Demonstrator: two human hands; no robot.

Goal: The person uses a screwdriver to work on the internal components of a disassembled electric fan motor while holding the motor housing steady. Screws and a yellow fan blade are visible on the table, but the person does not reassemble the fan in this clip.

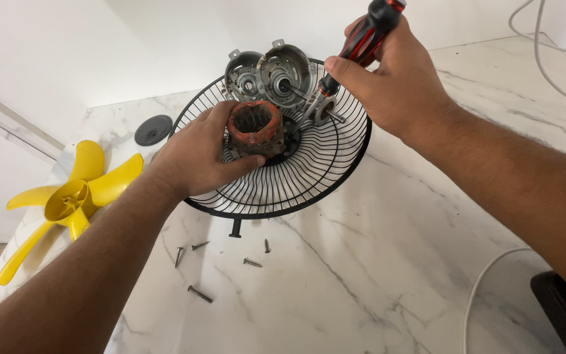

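Rust-orange windings mark the motor stator, clamped steady by the left hand on the black wire fan guard. The right hand grips a red-and-black screwdriver, tip angled toward two metal motor housings (crowding the stator). Loose screws and a yellow fan blade lie aside on the marble countertop.

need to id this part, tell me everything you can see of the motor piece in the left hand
The motor stator is a squat block with a dull grey metal core and a ring of reddish-orange windings on top, around an open round bore. It looks worn and dusty. It sits upright at the centre of the black wire fan guard on the marble table. The left hand grips it from the side, thumb along its lower front. The screwdriver in the right hand is beside it, not touching.
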